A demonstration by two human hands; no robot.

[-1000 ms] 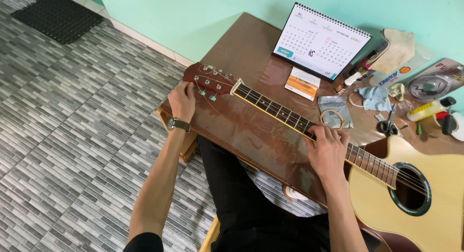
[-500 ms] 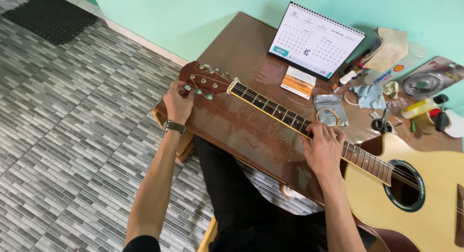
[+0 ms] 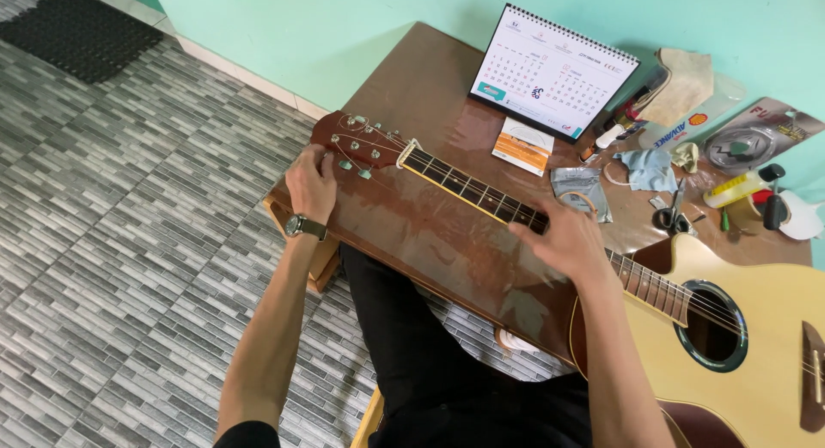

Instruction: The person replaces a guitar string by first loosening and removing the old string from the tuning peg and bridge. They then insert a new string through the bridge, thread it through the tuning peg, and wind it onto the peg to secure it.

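Observation:
An acoustic guitar [image 3: 756,345] with a pale yellow top lies flat across a brown table [image 3: 412,79]. Its reddish headstock [image 3: 357,143] points left and its neck [image 3: 473,190] runs diagonally toward the body at lower right. My left hand [image 3: 311,183], with a wristwatch on the wrist, pinches a tuning peg on the near edge of the headstock. My right hand [image 3: 563,237] rests over the strings on the neck, fingers spread and pointing left, holding nothing.
A desk calendar [image 3: 554,74] stands at the back of the table with a small orange card [image 3: 524,145] before it. Cloths, a yellow bottle [image 3: 730,190], small tools and packets crowd the back right. Grey tiled floor lies left, a dark mat [image 3: 77,31] far left.
My left hand stays at the headstock tuning pegs. My right hand has shifted slightly on the neck, and the view has tilted a little.

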